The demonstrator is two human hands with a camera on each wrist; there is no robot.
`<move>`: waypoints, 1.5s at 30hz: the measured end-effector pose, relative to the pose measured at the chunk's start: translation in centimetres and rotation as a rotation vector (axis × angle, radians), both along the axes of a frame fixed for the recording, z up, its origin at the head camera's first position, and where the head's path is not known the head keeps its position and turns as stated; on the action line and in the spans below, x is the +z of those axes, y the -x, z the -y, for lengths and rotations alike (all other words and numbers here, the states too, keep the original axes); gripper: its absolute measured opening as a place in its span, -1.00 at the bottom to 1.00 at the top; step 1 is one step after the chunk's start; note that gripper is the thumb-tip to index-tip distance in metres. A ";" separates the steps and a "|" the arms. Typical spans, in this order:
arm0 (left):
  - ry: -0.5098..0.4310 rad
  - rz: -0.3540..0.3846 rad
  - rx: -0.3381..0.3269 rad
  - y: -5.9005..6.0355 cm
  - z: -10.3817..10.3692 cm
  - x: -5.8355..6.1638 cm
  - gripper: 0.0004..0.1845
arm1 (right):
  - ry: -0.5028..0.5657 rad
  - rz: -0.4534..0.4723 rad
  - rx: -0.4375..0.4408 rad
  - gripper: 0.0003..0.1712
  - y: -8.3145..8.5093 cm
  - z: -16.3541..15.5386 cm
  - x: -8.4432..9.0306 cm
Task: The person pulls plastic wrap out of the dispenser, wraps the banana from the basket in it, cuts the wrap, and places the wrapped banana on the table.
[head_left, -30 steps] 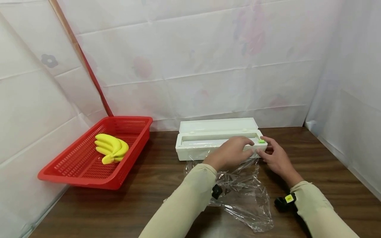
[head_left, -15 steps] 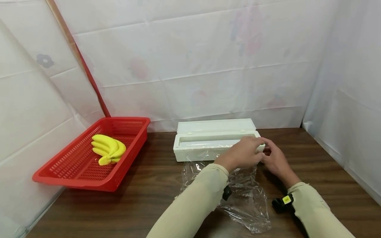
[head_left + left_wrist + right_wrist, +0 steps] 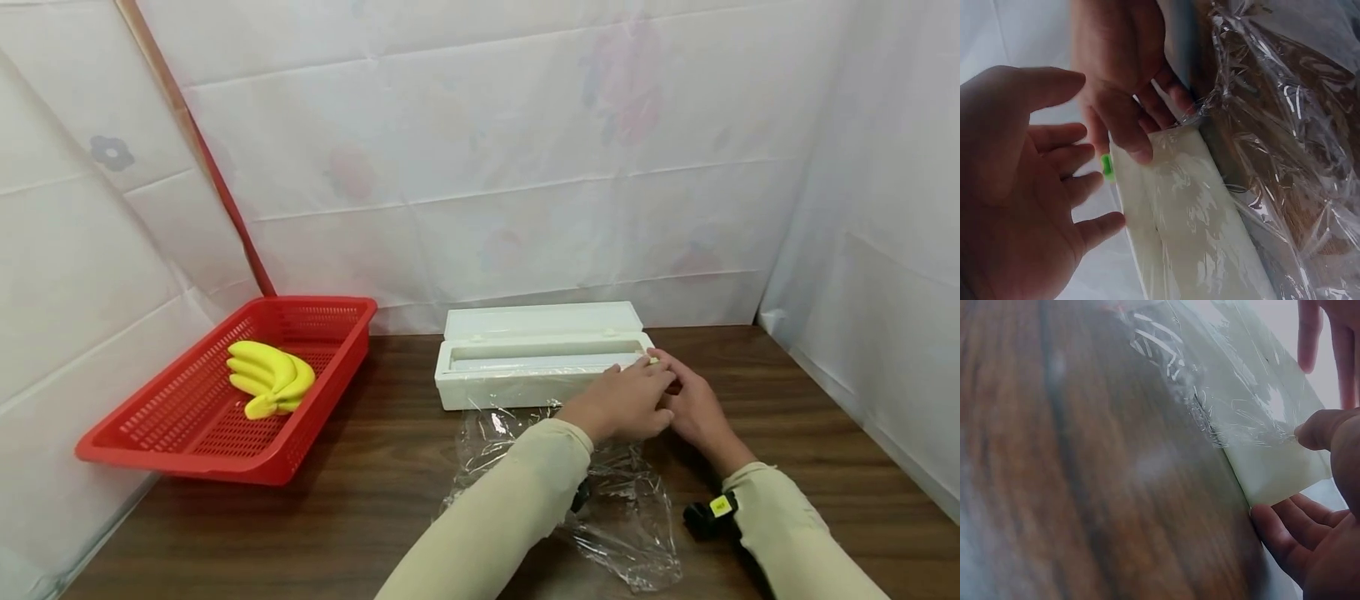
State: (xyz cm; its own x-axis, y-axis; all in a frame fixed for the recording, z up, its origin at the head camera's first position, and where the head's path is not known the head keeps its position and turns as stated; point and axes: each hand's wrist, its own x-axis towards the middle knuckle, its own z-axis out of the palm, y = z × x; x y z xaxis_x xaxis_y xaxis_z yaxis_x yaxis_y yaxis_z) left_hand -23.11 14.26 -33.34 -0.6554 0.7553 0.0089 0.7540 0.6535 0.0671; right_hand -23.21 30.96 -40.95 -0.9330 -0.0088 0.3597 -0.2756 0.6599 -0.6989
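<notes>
Cling film (image 3: pixel 622 508) lies crumpled on the wooden table (image 3: pixel 337 517) nearest us, spreading from under our forearms up to the fingertips, where it is drawn over the front wall of the white dispenser box (image 3: pixel 517 379); our left hand (image 3: pixel 626 404) hovers just over the right end of that box, fingers spread and relaxed, gripping nothing, as the left wrist view shows; our right hand (image 3: pixel 693 408) sits touching the box's right end corner, thumb pressed on the film-covered front wall and the other fingers curled loosely round the end, so it pinches box and film together; a small green slider (image 3: pixel 1107 167) shows on the box's rim between the two sets of fingers; beyond the fingertips the box's lid stands open; well to the left of the fingers a red basket (image 3: pixel 150 433) holds a bunch of yellow bananas (image 3: pixel 270 379); farthest off, white sheeting (image 3: pixel 525 167) closes the scene behind and to both sides.
</notes>
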 end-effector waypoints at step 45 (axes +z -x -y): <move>0.137 -0.445 0.144 0.5 -0.9 -2.8 -0.34 | 0.048 0.083 -0.044 -0.25 0.2 0.5 0.1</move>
State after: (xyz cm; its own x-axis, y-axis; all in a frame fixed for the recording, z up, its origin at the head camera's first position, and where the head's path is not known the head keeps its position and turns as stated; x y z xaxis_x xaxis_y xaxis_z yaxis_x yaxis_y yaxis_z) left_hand -23.61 15.17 -36.15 -0.7089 0.6707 0.2182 0.5910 0.7337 -0.3352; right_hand -23.39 30.48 -40.81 -0.9587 0.0478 0.2802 -0.1873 0.6354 -0.7492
